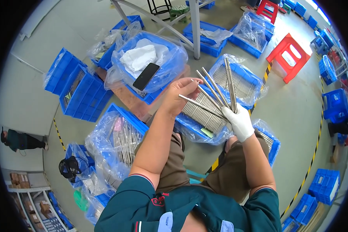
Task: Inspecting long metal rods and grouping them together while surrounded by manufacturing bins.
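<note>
My right hand [239,121], in a white glove, is closed around the lower ends of several slim, shiny metal rods [231,87]. The rods fan out upward and to the left. My bare left hand [183,94] is closed in a pinch, its fingertips at the upper end of one of the fanned rods. Below both hands, a blue crate [189,129] lined with clear plastic holds a row of similar rods [205,116] and a small green-yellow slip. Just beyond, another lined crate [255,83] holds more rods side by side.
At the left, a crate [131,116] holds loose rods and a pink slip. A black phone [146,76] lies on a plastic-lined crate ahead. Stacked blue crates [85,94] stand farther left. A red stool [288,58] is at the right, near yellow-black floor tape [267,71].
</note>
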Demonstrator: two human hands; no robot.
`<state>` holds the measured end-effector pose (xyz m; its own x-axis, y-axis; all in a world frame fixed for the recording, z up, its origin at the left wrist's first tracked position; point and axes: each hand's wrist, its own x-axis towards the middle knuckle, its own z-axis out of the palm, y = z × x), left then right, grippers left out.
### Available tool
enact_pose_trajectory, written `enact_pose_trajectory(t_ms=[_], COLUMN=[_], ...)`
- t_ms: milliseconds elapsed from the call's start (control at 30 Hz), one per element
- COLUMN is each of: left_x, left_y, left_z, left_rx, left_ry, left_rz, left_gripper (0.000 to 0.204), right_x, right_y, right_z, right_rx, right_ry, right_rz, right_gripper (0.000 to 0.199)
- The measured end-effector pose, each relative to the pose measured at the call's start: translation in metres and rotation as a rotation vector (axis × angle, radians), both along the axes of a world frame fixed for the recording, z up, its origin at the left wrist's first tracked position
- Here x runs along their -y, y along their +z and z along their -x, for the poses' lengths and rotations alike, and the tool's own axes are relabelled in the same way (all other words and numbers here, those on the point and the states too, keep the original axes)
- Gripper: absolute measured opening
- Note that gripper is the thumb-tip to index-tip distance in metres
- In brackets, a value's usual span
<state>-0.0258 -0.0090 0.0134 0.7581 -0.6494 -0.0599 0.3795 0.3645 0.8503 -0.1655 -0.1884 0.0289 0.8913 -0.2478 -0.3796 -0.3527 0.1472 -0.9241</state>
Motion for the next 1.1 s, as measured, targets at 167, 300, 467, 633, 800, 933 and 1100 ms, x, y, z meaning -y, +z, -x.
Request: enact_pose_trajectory(t_ms=[167, 300, 467, 633, 800, 933, 1100], left_x=[0.001, 0.011, -0.003, -0.145, -0.325, -0.36, -0.338], left_y=[-0.002, 0.003, 0.001, -0.018, -0.059, -0.096, -0.105], left_z=[0.008, 0.023, 0.018, 0.051, 0.246, 0.388, 0.431], left_rx=[0.084, 0.01, 0.206, 0.39, -0.408, -1.1, -1.213], left_ry=[-0.037, -0.139, -0.24, 0.433, 0.34, 0.407, 0.536], left_rz=[-0.057, -0.101, -0.146, -0.747, -1.433, -1.044, -0.865], left_gripper=[0.026, 0.029, 0.042, 0.033, 0.042, 0.042, 0.042], right_x=[0.0, -0.005, -0.002, 0.007, 0.012, 0.013, 0.012], right_y=[0.0, 0.001, -0.002, -0.005, 0.004, 0.008, 0.007], right_z=[-0.002, 0.002, 0.007, 0.014, 0.021, 0.024, 0.024], right_rx=[-0.014, 0.018, 0.101, 0.125, 0.118, 0.137, 0.139], right_ry=[0.005, -0.042, -0.024, -0.059, -0.064, -0.056, -0.042], right_rz=[0.21, -0.076, -0.115, 0.099, -0.023, -0.095, -0.097], right_gripper=[0.021, 0.022, 0.024, 0.022, 0.016, 0.018, 0.018])
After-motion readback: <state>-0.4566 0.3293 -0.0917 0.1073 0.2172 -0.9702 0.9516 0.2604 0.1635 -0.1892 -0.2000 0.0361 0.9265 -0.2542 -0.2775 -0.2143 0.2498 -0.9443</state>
